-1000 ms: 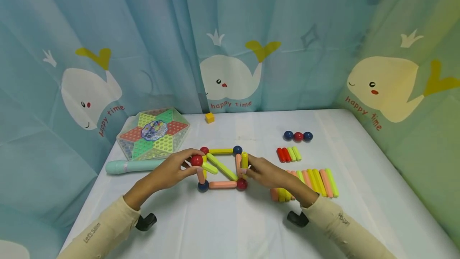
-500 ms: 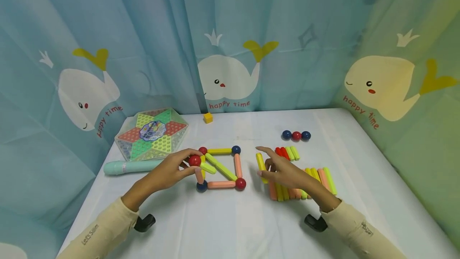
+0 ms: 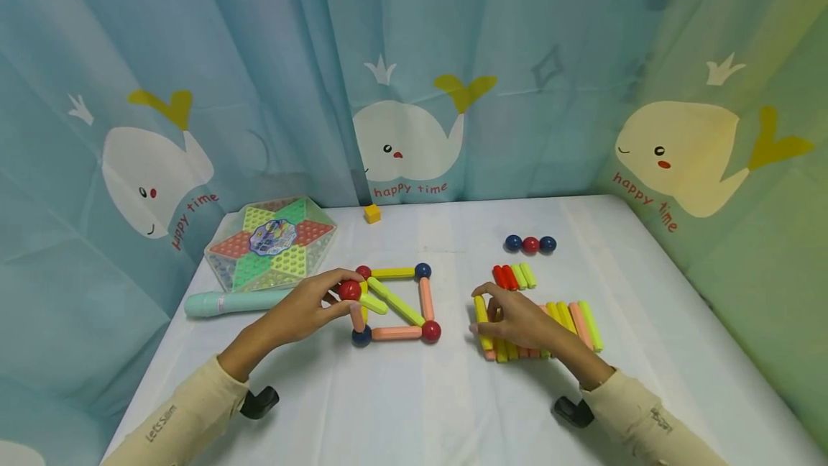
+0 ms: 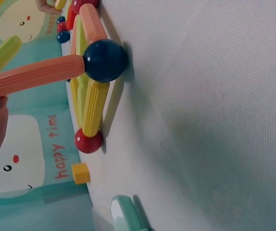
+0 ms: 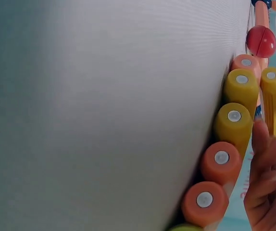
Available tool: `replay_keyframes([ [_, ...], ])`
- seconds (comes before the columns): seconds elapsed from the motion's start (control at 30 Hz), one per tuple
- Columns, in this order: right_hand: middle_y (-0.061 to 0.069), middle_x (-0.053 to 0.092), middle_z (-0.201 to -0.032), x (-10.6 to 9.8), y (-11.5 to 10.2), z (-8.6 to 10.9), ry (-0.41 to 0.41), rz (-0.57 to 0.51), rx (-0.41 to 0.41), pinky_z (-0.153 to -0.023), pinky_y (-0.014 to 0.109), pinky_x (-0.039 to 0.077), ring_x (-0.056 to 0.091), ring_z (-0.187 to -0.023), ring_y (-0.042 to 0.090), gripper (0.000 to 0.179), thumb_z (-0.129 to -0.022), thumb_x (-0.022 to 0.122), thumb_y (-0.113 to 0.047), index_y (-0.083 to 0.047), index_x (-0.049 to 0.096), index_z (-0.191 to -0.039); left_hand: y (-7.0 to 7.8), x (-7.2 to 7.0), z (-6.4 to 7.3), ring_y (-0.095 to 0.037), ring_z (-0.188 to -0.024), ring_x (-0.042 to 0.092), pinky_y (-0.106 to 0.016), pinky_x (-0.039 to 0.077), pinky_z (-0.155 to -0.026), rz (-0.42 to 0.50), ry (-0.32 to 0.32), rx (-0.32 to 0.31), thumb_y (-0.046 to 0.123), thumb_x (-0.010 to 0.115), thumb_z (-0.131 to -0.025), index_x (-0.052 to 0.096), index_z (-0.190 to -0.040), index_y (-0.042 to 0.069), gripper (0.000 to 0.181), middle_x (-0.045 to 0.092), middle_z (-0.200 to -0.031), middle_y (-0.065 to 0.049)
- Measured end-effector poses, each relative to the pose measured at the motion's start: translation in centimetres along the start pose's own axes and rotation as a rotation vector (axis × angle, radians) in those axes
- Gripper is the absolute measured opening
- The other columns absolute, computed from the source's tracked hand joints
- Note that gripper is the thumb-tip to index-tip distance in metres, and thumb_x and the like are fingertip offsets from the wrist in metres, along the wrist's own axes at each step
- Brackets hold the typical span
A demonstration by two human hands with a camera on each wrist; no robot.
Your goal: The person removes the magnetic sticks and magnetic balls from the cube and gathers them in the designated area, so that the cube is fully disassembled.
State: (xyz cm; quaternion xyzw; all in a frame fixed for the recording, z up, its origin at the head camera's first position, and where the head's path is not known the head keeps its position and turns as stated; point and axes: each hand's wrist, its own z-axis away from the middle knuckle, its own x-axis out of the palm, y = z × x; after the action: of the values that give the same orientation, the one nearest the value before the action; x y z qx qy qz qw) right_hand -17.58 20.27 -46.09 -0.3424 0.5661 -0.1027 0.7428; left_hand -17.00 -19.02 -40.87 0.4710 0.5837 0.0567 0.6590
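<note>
My left hand point(image 3: 310, 310) holds a red ball point(image 3: 350, 290) between thumb and fingers. A short pink stick point(image 4: 37, 74) slants up to it from a dark blue ball point(image 4: 105, 60), and a lime stick point(image 3: 373, 303) juts out from it. Below lies a four-sided frame of magnetic sticks and balls, crossed by a lime diagonal stick point(image 3: 396, 302). Over to the right, my right hand point(image 3: 517, 318) pinches a yellow magnetic stick point(image 3: 483, 322) above the left end of a row of sticks point(image 3: 585, 326). That stick's end shows a silver disc in the right wrist view.
Behind the row lie short red and lime sticks point(image 3: 515, 277), then a line of blue and red balls point(image 3: 530, 244). At left are a star-patterned board game box point(image 3: 272, 243) and a mint-green tube point(image 3: 236, 300). A yellow cube point(image 3: 371, 213) sits at the back.
My right hand has carried the yellow stick away from the frame's right side, over to the row of sticks. The left hand keeps its hold on the red ball.
</note>
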Motion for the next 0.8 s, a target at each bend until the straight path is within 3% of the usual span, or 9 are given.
replay_keyframes([
  [0.2, -0.006, 0.060, -0.082, 0.35, -0.14, -0.26, 0.018, 0.079, -0.004, -0.066, 0.026, 0.048, 0.054, -0.074, 0.012, 0.044, -0.083, 0.082, -0.037, -0.015, 0.065, -0.117, -0.08, -0.03, 0.05, -0.014, -0.102, 0.061, -0.029, 0.055, -0.088, -0.001, -0.001, 0.001, 0.031, 0.068, -0.096, 0.057, -0.134, 0.017, 0.042, 0.065, -0.116, 0.000],
  [0.47, -0.007, 0.060, -0.084, 0.39, -0.42, -0.54, 0.008, 0.106, -0.016, -0.068, 0.026, 0.048, 0.054, -0.076, 0.011, 0.043, -0.082, 0.083, -0.036, -0.016, 0.069, -0.117, -0.01, -0.11, 0.04, -0.014, -0.102, 0.061, -0.031, 0.056, -0.089, 0.002, 0.003, -0.006, 0.031, 0.068, -0.096, 0.057, -0.134, 0.017, 0.042, 0.065, -0.116, 0.000],
  [0.67, 0.001, 0.059, -0.119, 0.44, -0.08, -0.60, -0.005, 0.145, -0.083, -0.087, 0.037, 0.054, 0.054, -0.107, 0.017, 0.060, -0.076, 0.085, -0.050, -0.017, 0.069, -0.124, 0.05, -0.05, 0.06, -0.014, -0.101, 0.061, -0.029, 0.056, -0.088, 0.001, 0.007, -0.019, 0.033, 0.069, -0.095, 0.058, -0.134, 0.018, 0.043, 0.065, -0.116, 0.001],
  [0.8, 0.004, 0.053, -0.136, 0.54, 0.02, -0.62, -0.035, 0.179, -0.126, -0.098, 0.048, 0.051, 0.047, -0.125, 0.024, 0.069, -0.072, 0.085, -0.058, -0.021, 0.068, -0.127, 0.02, -0.03, 0.06, -0.014, -0.101, 0.061, -0.029, 0.056, -0.088, -0.003, 0.011, -0.026, 0.032, 0.069, -0.095, 0.058, -0.134, 0.018, 0.043, 0.065, -0.116, 0.001],
])
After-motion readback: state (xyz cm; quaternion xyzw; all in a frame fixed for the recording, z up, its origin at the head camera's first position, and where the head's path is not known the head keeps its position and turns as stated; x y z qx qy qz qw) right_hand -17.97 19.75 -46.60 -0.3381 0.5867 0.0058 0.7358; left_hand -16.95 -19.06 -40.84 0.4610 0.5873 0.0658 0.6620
